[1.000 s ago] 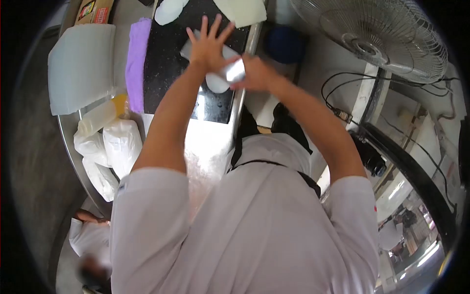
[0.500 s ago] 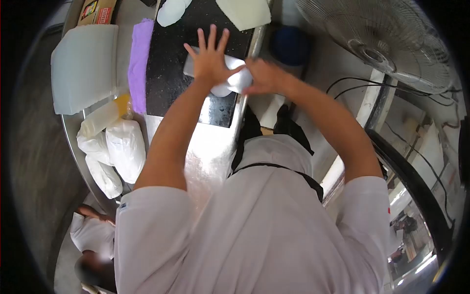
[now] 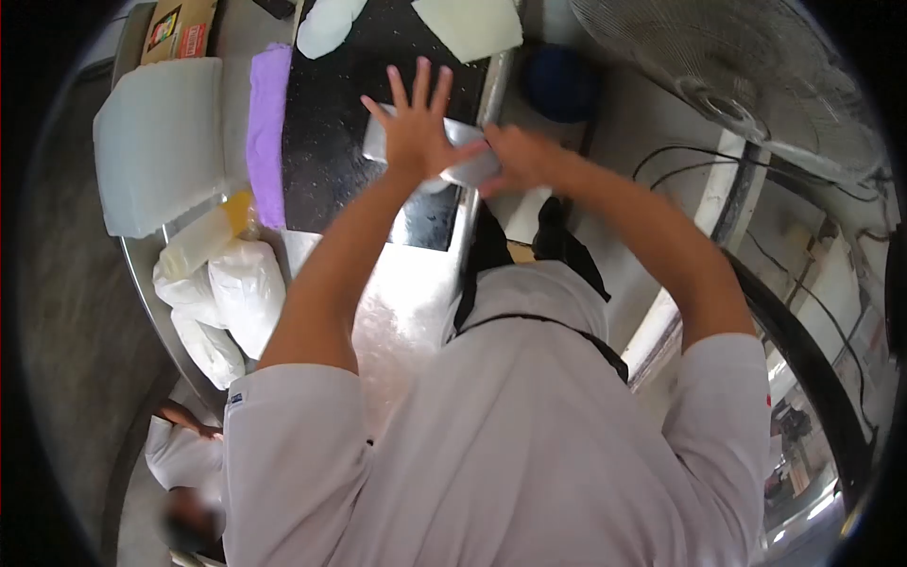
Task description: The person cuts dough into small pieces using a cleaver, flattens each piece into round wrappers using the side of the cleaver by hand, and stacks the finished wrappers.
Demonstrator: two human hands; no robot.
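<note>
A broad, flat metal blade like a cleaver's (image 3: 478,170) lies over the black board (image 3: 326,184). My right hand (image 3: 524,157) is closed around its near right end, so any handle is hidden. On top of the blade rests my left hand (image 3: 414,137), palm down with its fingers spread wide. A small white, thin piece (image 3: 435,186) shows from under the blade's edge by my left wrist. Farther up the board are white rounded flat pieces (image 3: 326,26) and a pale yellowish sheet (image 3: 472,26).
Left of the board lies a purple towel (image 3: 268,132). Beyond it are a translucent box-like cover (image 3: 161,142), a yellow-and-clear container (image 3: 203,236) and white bags (image 3: 246,293). A fan (image 3: 727,85) and cables stand at right. Another person (image 3: 184,463) is at lower left.
The blade has turned slightly and shifted a little right with both hands. Less of the white piece under it shows. My left hand stays spread on top.
</note>
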